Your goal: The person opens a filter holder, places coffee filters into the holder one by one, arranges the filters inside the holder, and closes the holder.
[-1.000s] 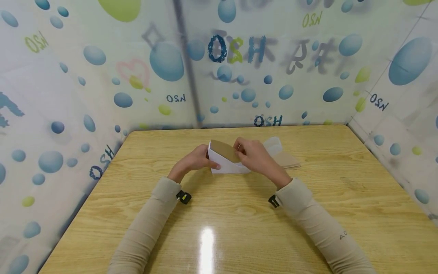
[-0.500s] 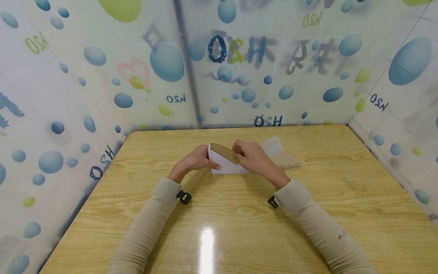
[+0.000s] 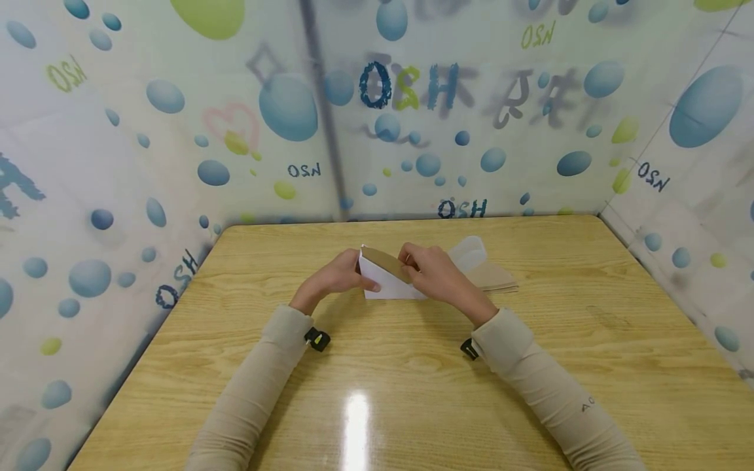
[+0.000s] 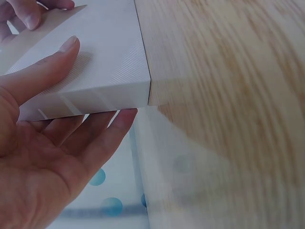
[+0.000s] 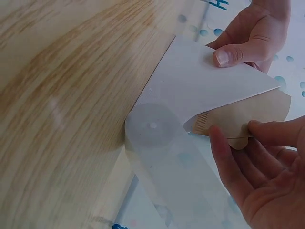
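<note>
White box sits toward 12 o'clock on the table. Left hand grips its 9 o'clock end, right hand pinches the brown paper from 3 o'clock. I'd go easy on the squeeze and line the paper up square, otherwise corners probably snag.

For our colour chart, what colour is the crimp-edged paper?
Tan paper, best in right wrist view.

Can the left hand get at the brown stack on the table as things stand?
Probably not: the left hand grips the white box, and the box and the right hand lie between it and the brown stack.
</note>
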Action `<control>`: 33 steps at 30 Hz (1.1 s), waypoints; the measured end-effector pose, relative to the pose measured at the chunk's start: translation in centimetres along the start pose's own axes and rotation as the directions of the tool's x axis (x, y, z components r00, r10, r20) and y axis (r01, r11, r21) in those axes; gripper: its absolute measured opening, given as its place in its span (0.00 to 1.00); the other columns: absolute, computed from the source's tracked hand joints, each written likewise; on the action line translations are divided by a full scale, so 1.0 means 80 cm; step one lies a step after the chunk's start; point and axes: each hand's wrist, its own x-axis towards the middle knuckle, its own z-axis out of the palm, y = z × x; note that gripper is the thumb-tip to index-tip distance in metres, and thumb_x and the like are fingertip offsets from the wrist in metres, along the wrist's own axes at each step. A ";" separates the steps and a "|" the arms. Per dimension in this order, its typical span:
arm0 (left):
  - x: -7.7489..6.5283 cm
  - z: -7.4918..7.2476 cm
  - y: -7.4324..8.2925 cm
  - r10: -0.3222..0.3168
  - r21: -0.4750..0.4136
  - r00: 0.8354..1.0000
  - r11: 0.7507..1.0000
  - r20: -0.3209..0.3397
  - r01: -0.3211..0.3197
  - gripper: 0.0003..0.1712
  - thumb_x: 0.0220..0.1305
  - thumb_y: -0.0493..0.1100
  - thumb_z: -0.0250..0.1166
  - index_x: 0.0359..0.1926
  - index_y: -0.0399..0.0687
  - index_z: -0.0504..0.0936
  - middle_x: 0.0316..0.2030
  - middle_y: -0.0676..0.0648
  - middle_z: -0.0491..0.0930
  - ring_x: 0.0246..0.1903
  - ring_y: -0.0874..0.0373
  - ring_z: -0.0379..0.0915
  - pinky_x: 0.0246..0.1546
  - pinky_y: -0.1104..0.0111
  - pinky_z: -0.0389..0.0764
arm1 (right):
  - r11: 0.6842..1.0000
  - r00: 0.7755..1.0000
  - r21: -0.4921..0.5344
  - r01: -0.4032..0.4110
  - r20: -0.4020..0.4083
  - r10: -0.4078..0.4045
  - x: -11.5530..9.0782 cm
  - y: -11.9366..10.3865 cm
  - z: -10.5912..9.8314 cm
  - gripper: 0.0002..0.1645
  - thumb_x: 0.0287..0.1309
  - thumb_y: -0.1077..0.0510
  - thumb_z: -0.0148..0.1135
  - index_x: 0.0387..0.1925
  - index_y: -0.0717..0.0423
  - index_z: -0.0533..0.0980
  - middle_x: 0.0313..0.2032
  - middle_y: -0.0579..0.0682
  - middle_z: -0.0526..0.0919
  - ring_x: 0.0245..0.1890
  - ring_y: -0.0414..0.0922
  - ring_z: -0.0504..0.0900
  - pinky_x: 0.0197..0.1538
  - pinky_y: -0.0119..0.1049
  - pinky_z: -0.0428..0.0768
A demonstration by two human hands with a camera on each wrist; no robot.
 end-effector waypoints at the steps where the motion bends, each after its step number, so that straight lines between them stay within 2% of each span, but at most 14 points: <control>1: 0.000 0.000 0.000 -0.001 0.003 1.000 1.000 -0.001 0.001 0.24 0.60 0.34 0.74 0.58 0.38 0.80 0.49 0.38 0.86 0.41 0.55 0.84 0.42 0.67 0.82 | 1.000 1.000 0.001 -0.001 0.004 0.001 0.000 0.000 0.001 0.06 0.72 0.62 0.59 0.46 0.56 0.80 0.41 0.55 0.90 0.37 0.47 0.87 0.41 0.42 0.84; 12: 0.002 0.000 -0.002 -0.007 0.016 1.000 1.000 0.002 0.007 0.24 0.61 0.35 0.74 0.58 0.39 0.81 0.49 0.39 0.87 0.41 0.55 0.84 0.41 0.68 0.81 | 1.000 1.000 0.001 0.009 0.011 -0.009 0.002 0.001 0.003 0.06 0.72 0.61 0.59 0.45 0.56 0.81 0.40 0.54 0.90 0.35 0.46 0.86 0.40 0.41 0.84; 24: 0.002 0.000 -0.005 0.002 0.010 1.000 1.000 -0.003 -0.002 0.22 0.61 0.34 0.74 0.55 0.37 0.82 0.47 0.38 0.87 0.39 0.56 0.84 0.40 0.67 0.81 | 1.000 1.000 -0.019 -0.007 0.016 0.007 0.001 -0.002 0.004 0.05 0.71 0.61 0.61 0.42 0.56 0.82 0.33 0.50 0.87 0.26 0.42 0.77 0.33 0.36 0.76; 33: 0.002 0.000 -0.004 -0.002 0.031 1.000 1.000 -0.012 0.002 0.21 0.60 0.35 0.75 0.55 0.38 0.82 0.47 0.39 0.87 0.40 0.55 0.84 0.40 0.67 0.81 | 0.999 1.000 -0.034 0.000 0.018 0.001 0.002 -0.001 0.006 0.05 0.70 0.62 0.62 0.41 0.57 0.84 0.34 0.51 0.88 0.28 0.42 0.80 0.35 0.36 0.78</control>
